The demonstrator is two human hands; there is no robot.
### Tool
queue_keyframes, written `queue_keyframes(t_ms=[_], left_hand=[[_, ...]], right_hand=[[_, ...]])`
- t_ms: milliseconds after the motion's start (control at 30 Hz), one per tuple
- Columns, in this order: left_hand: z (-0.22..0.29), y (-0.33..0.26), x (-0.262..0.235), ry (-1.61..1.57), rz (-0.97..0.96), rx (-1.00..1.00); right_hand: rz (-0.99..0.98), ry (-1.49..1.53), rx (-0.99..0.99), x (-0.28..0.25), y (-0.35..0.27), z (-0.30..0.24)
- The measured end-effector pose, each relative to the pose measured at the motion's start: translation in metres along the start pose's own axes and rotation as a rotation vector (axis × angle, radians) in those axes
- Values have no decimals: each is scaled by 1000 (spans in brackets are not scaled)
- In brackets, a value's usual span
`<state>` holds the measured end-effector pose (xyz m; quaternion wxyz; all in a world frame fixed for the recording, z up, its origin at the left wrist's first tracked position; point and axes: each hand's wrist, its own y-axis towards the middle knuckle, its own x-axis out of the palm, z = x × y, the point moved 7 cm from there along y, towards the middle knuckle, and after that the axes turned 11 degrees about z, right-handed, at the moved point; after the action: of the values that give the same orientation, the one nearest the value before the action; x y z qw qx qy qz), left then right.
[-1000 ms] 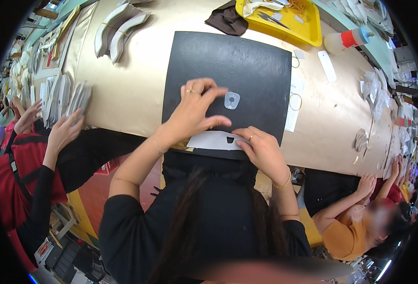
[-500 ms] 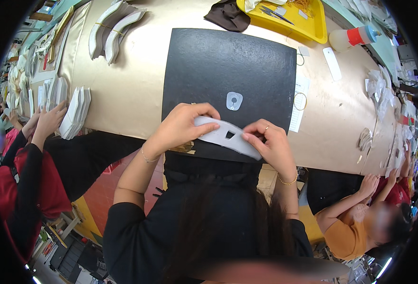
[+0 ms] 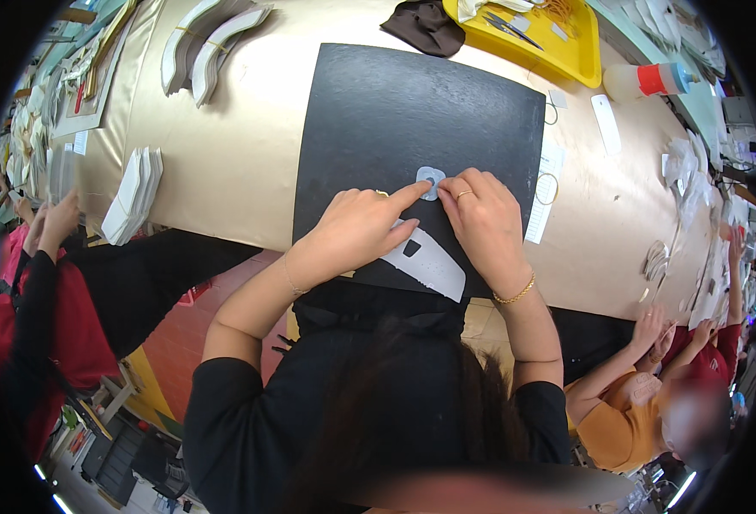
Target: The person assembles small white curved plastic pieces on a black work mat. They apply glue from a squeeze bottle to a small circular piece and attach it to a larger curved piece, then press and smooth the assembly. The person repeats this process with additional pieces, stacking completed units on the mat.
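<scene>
- The pale gold surface (image 3: 224, 163) stretches across the view and bears everything below.
- The black mat (image 3: 412, 111) lies on it, in front of the person.
- The yellow tray (image 3: 572, 62), beyond the mat's far right corner, contains scissors (image 3: 515, 31), a tangle of orange bands (image 3: 558, 10) and small pale pieces.
- Two banded bundles of curved pieces (image 3: 218, 64) lie side by side at far left.
- The left hand (image 3: 356, 224) puts its index fingertip on the patch, thumb at the strip's upper end; whether its grip holds the strip, I cannot tell.
- The right hand (image 3: 487, 212) has thumb and fingers drawn together at the patch's right edge; whether its grip has caught it, I cannot tell.
- The bottle (image 3: 624, 83), red-labelled and blue-topped, lies right of the tray; its contents are unclear.
- The grey strip (image 3: 429, 260), with one dark cutout, slants across the mat's near edge.
- The pale patch (image 3: 426, 174) is on the mat, beneath the fingertips.
</scene>
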<state>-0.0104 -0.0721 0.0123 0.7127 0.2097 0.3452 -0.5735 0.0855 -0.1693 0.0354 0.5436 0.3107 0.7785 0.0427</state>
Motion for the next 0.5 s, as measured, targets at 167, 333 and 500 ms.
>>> queue_keyframes(t_ms=[167, 333, 500], left_hand=[[2, 2, 0, 41, 24, 34], [1, 5, 0, 73, 19, 36], [-1, 7, -4, 32, 50, 23]], right_hand=[[-99, -185, -140, 7, 5, -12], [-129, -318, -276, 15, 5, -26], [-93, -231, -118, 6, 9, -9]])
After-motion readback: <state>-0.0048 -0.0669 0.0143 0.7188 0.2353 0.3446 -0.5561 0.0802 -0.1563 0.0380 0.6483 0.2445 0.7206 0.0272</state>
